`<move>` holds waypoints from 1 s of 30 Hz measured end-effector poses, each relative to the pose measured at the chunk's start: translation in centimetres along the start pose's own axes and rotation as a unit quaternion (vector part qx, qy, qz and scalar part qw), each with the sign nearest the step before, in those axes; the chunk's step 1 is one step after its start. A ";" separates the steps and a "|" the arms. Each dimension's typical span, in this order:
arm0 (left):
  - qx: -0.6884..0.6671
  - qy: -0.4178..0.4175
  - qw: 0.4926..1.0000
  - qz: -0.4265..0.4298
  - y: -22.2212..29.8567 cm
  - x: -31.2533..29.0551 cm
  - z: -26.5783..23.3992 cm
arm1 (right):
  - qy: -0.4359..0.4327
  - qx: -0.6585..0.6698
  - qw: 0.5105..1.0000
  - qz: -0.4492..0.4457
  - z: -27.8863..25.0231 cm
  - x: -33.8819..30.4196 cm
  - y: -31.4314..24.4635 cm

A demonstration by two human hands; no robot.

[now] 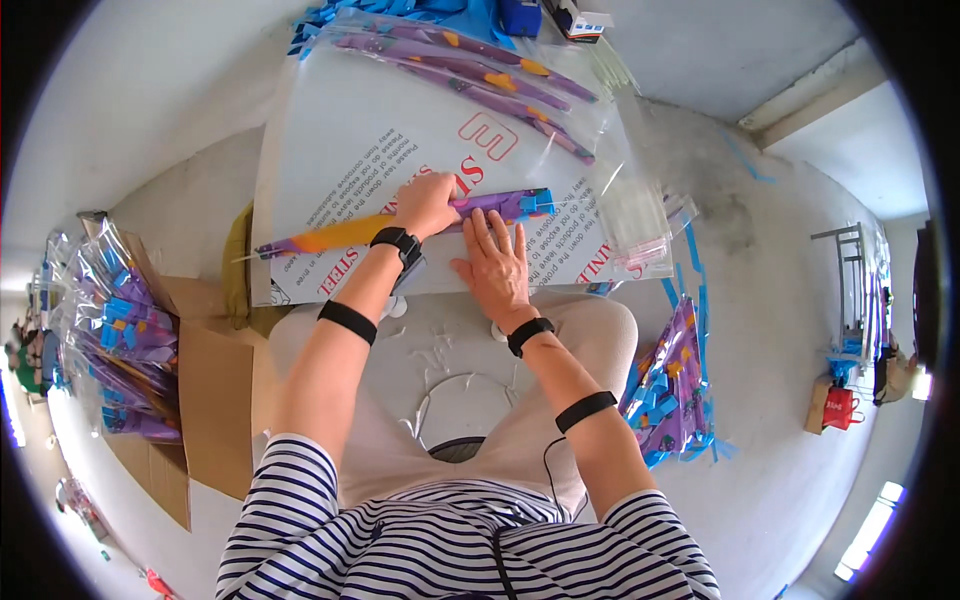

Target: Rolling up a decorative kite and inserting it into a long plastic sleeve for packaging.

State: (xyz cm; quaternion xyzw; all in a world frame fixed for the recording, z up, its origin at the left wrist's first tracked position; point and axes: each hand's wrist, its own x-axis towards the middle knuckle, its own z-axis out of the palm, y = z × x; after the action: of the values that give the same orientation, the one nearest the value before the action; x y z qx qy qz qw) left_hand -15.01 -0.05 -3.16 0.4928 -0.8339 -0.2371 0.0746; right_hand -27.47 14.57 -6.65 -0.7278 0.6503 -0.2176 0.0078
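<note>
From the head view, my left hand (425, 205) is clenched around a long purple-and-orange folded item (400, 222), pinning it on the white board (340, 140) across my lap. My right hand (495, 265) lies flat, released, just below its blue end. Bagged pieces (480, 70) lie beyond my hands; the box (130, 330) to my left holds many more.

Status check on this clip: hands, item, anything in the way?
Left hand gripping long purple-orange packet. Right hand flat beside it on white board. Nothing in the way.
</note>
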 end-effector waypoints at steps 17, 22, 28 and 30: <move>-0.434 0.189 0.857 0.204 13.8 -11.5 -27.8 | 0.182 0.639 0.745 0.056 -21.6 6.1 -9.2; -0.605 0.230 0.686 0.333 24.2 -14.8 -31.4 | 0.157 0.607 0.772 -0.102 -38.9 10.1 -12.6; -0.722 0.122 0.639 0.234 28.3 -14.8 -25.0 | 0.175 0.439 0.881 0.025 -39.5 5.5 -7.5; -0.750 0.085 0.610 0.240 27.0 -12.4 -20.5 | 0.183 0.470 0.856 0.116 -37.1 3.9 -5.7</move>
State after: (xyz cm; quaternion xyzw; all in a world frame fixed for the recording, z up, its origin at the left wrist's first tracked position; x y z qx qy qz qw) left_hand -22.63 14.83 28.86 0.0646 -0.4433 -0.7099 0.5434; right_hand -34.03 21.81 29.82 -0.5039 0.5400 -0.6241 0.2548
